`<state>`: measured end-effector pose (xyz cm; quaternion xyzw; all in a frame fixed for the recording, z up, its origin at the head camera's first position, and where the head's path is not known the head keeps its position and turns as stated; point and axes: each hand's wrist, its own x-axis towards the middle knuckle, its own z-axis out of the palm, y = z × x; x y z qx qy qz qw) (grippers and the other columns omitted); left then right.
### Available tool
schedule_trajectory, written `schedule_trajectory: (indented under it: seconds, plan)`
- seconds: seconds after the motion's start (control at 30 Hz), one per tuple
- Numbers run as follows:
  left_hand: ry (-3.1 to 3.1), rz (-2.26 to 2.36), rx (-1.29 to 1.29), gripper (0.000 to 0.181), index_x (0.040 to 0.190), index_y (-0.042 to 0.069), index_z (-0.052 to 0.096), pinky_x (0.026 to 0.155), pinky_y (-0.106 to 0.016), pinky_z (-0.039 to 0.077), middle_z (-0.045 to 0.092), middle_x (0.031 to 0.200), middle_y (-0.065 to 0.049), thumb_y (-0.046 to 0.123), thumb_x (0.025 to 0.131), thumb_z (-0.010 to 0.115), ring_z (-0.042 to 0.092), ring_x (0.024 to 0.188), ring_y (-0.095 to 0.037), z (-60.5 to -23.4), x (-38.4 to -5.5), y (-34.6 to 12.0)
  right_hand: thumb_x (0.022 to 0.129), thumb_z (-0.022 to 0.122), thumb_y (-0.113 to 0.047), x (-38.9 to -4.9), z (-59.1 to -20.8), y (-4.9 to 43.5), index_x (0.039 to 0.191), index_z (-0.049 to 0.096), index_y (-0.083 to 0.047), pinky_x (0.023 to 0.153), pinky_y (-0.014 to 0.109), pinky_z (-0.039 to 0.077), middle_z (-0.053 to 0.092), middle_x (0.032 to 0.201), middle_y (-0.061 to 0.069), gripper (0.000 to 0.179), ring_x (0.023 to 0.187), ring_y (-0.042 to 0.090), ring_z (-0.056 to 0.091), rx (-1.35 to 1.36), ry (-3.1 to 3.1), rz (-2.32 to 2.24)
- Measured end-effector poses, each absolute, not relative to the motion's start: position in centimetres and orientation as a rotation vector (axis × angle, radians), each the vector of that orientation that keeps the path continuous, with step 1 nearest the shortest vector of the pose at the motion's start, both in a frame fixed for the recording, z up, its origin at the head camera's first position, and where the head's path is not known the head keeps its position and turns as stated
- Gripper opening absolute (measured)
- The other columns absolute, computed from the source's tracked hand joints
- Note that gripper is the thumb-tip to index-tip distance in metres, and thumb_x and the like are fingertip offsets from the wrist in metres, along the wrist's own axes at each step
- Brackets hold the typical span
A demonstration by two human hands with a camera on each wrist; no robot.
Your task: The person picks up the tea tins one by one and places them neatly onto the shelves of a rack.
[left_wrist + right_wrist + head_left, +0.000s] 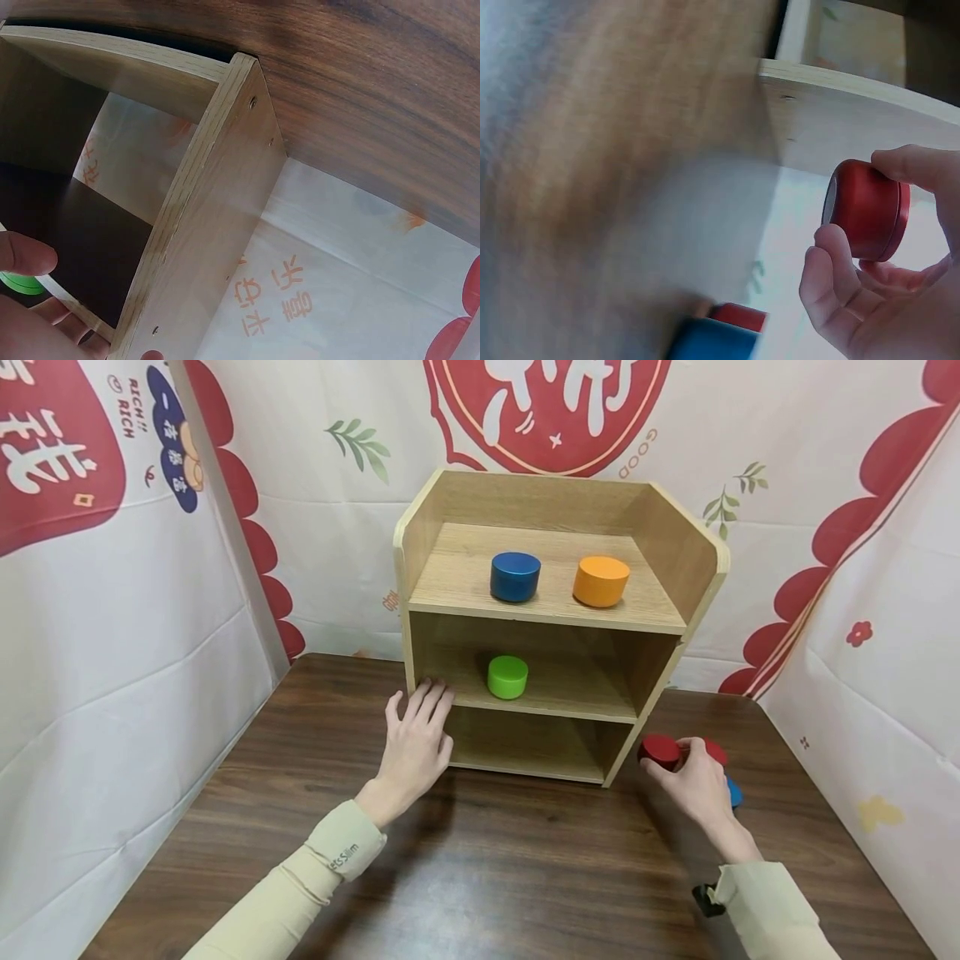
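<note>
My right hand (701,781) pinches a short red cylinder (660,752) between thumb and fingers, just right of the wooden shelf unit. In the right wrist view, this red cylinder (866,210) is tipped on its side and has a seam near one end. My left hand (412,747) rests on the front left edge of the shelf unit (540,710), its fingers fairly straight over the middle board. One fingertip (153,355) lies outside the side panel in the left wrist view. Close to that hand, a green cylinder (507,677) stands on the middle shelf.
A dark blue cylinder (515,577) and an orange cylinder (601,582) stand on the top shelf. Partly behind my right hand are another red cylinder (716,751) and a blue one (735,792). Printed cloth (330,568) hangs around the brown wooden table (510,868).
</note>
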<state>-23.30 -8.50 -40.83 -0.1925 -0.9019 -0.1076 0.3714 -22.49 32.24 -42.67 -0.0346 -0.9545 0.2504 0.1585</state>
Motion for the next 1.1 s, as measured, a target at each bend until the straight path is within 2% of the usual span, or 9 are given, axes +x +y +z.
schedule_trajectory:
  seconds: [0.1, 0.5, 0.63, 0.9, 1.1]
  plan:
    - [-2.308, -0.275, -0.493, 0.063, 0.135, 0.008, 0.052, 0.105, -0.059, 0.027, 0.053, 0.140, -0.009, 0.008, 0.073, 0.064, 0.045, 0.134, -0.028, -40.9, -23.3, -8.4, 0.079, 0.073, -0.037, -22.0, -41.7, 32.0, 0.118, 0.048, 0.006, 0.058, 0.030, 0.038, 0.063, 0.091, 0.023, 0.063, 0.075, 0.030, 0.059, -0.061, -2.677, 0.702]
    - [-2.284, -0.274, -0.493, 0.064, 0.135, 0.007, 0.051, 0.104, -0.058, 0.027, 0.053, 0.139, -0.009, 0.008, 0.072, 0.062, 0.045, 0.134, -0.028, -41.1, -23.5, -8.4, 0.080, 0.073, -0.037, -19.6, -39.1, 30.4, 0.120, 0.049, 0.005, 0.061, 0.031, 0.038, 0.063, 0.099, 0.025, 0.063, 0.081, 0.033, 0.060, -0.040, -2.632, 0.707]
    - [-2.295, -0.266, -0.490, 0.065, 0.136, 0.008, 0.051, 0.104, -0.058, 0.028, 0.052, 0.140, -0.009, 0.009, 0.072, 0.063, 0.044, 0.134, -0.028, -41.1, -23.5, -8.5, 0.078, 0.075, -0.038, -18.9, -38.5, 29.9, 0.120, 0.051, 0.003, 0.059, 0.030, 0.038, 0.065, 0.093, 0.023, 0.064, 0.074, 0.025, 0.058, -0.029, -2.612, 0.706]
    - [-2.296, -0.272, -0.498, 0.066, 0.136, 0.007, 0.050, 0.104, -0.058, 0.027, 0.052, 0.140, -0.009, 0.009, 0.072, 0.064, 0.044, 0.134, -0.028, -41.0, -23.4, -8.5, 0.073, 0.080, -0.039, -17.9, -37.0, 28.5, 0.116, 0.055, -0.002, 0.057, 0.023, 0.037, 0.064, 0.081, 0.011, 0.062, 0.061, 0.001, 0.048, 0.040, -2.570, 0.699]
    - [-2.288, -0.260, -0.500, 0.067, 0.136, 0.007, 0.050, 0.102, -0.059, 0.030, 0.053, 0.140, -0.010, 0.009, 0.071, 0.066, 0.045, 0.134, -0.029, -41.0, -23.4, -8.5, 0.074, 0.080, -0.037, -17.9, -35.8, 26.8, 0.115, 0.055, -0.005, 0.057, 0.019, 0.037, 0.064, 0.080, 0.007, 0.058, 0.060, 0.000, 0.049, 0.130, -2.536, 0.734]
